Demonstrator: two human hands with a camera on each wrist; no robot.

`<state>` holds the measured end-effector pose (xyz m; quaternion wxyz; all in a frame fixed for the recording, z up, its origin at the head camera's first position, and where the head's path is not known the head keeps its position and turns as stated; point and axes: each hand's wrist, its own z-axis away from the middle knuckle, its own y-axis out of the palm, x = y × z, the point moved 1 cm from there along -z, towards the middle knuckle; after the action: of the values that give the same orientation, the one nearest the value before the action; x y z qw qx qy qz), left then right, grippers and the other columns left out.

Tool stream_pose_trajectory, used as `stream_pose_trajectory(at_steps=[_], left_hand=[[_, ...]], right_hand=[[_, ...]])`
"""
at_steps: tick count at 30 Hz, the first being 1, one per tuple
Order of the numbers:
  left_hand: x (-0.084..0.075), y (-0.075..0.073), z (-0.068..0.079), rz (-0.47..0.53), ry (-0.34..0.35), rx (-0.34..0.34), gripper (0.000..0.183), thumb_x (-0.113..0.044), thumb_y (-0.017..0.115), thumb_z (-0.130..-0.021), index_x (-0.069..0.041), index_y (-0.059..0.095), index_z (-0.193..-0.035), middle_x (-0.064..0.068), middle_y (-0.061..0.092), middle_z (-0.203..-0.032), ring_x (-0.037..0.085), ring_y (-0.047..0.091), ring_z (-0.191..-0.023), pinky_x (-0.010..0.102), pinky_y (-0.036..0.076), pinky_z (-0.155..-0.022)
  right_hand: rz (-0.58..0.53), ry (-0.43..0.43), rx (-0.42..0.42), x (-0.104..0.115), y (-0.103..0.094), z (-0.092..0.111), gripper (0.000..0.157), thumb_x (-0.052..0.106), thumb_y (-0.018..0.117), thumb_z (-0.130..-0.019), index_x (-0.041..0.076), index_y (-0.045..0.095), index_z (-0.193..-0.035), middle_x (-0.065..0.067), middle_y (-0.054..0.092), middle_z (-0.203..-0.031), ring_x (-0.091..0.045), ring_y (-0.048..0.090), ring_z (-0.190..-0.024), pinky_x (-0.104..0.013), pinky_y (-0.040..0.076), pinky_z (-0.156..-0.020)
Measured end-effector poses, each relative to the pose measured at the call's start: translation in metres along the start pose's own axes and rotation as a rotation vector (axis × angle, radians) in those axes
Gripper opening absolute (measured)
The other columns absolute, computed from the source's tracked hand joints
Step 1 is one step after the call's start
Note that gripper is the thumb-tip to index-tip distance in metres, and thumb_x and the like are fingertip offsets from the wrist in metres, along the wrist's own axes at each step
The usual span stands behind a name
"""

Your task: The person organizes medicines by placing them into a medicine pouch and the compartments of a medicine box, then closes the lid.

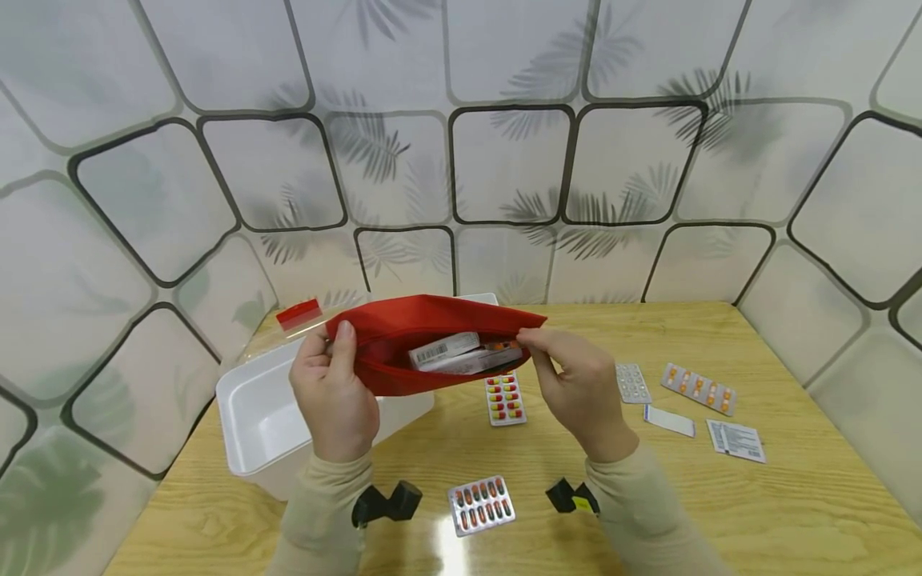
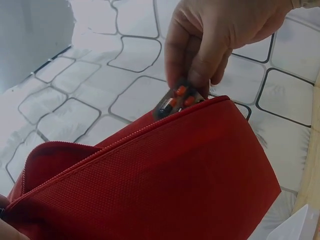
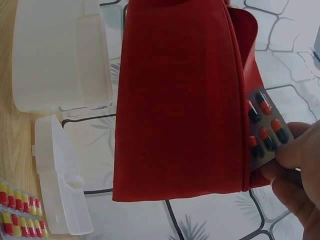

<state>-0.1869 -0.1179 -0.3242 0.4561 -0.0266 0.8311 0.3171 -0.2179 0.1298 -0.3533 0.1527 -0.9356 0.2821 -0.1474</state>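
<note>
A red zippered pouch (image 1: 432, 312) is held up over the table with its mouth gaping. My left hand (image 1: 338, 392) grips its left end, thumb on the near side. At the other end, my right hand (image 1: 583, 384) pinches a blister pack of orange-and-dark capsules (image 3: 267, 127), which sits partly inside the zipper opening. Small white medicine boxes (image 1: 446, 352) lie in the pouch. In the left wrist view, the right hand (image 2: 215, 40) comes down over the pouch's far corner with the pack between thumb and fingers.
A white plastic bin (image 1: 252, 416) stands at left, near a clear bag with a red strip (image 1: 298, 314). Red-and-yellow capsules (image 1: 507, 400) and another orange-and-dark capsule pack (image 1: 481, 506) lie on the table. Right are blister packs (image 1: 699, 390), a white strip (image 1: 670, 421) and a printed sachet (image 1: 736, 441).
</note>
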Motion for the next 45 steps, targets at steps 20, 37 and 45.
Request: stream_pose_trajectory(at_steps=[20, 37, 45], left_hand=[[-0.001, 0.003, 0.002, 0.002, -0.009, 0.021, 0.024, -0.012, 0.059, -0.096, 0.010, 0.061, -0.105, 0.012, 0.069, -0.092, 0.025, 0.064, -0.087, 0.035, 0.055, -0.081], [0.001, 0.003, 0.003, 0.013, -0.014, 0.053, 0.023, -0.011, 0.058, -0.096, 0.010, 0.062, -0.106, 0.012, 0.068, -0.092, 0.023, 0.064, -0.086, 0.032, 0.055, -0.079], [0.001, 0.002, 0.000, 0.038, -0.044, 0.013, 0.023, -0.012, 0.058, -0.096, 0.009, 0.061, -0.106, 0.012, 0.067, -0.093, 0.024, 0.063, -0.088, 0.035, 0.055, -0.082]], right_hand=[[0.239, 0.117, 0.115, 0.002, 0.003, 0.005, 0.010, 0.005, 0.069, -0.086, 0.004, 0.075, -0.095, -0.007, 0.069, -0.088, -0.022, 0.064, -0.080, -0.037, 0.054, -0.068], [0.298, 0.161, 0.261, 0.002, 0.014, 0.010, 0.024, 0.000, 0.059, -0.081, 0.006, 0.076, -0.097, -0.006, 0.049, -0.076, -0.022, 0.041, -0.069, -0.031, 0.036, -0.057], [0.130, 0.250, 0.082, -0.004, 0.004, 0.007, 0.006, 0.006, 0.069, -0.082, 0.002, 0.066, -0.086, -0.006, 0.058, -0.080, -0.018, 0.051, -0.069, -0.031, 0.044, -0.058]])
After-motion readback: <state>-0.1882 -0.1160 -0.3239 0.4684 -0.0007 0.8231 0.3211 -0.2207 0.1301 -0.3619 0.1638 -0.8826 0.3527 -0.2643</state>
